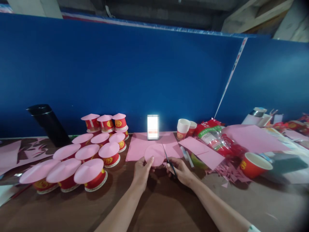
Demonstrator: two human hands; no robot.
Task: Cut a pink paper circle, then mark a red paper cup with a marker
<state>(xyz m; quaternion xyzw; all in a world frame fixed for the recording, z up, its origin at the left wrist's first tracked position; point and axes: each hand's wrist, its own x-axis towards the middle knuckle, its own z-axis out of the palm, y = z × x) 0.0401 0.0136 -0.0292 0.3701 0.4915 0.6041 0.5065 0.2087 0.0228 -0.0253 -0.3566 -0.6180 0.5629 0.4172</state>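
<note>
My left hand (pixel 144 169) pinches the lower left edge of a round pink paper disc (pixel 154 154), thumb on top. In my right hand (pixel 180 170) is a pair of scissors (pixel 171 163) with dark handles, its blades pointing up and left beside the disc's right edge. Whether the blades touch the paper I cannot tell. Behind the disc lie pink paper sheets (pixel 136 146) on the brown table (pixel 159 206). A phone (pixel 153 127) with a bright, blurred-out screen stands upright on them.
To the left stand several upturned red paper cups (pixel 109 160) with pink cone tops; a black flask (pixel 49 125) is behind. On the right are white-and-red cups (pixel 183 126), a plastic cup package (pixel 211 135), pink scraps (pixel 231 172) and a tilted red cup (pixel 254 166). A blue partition (pixel 135 71) closes the back.
</note>
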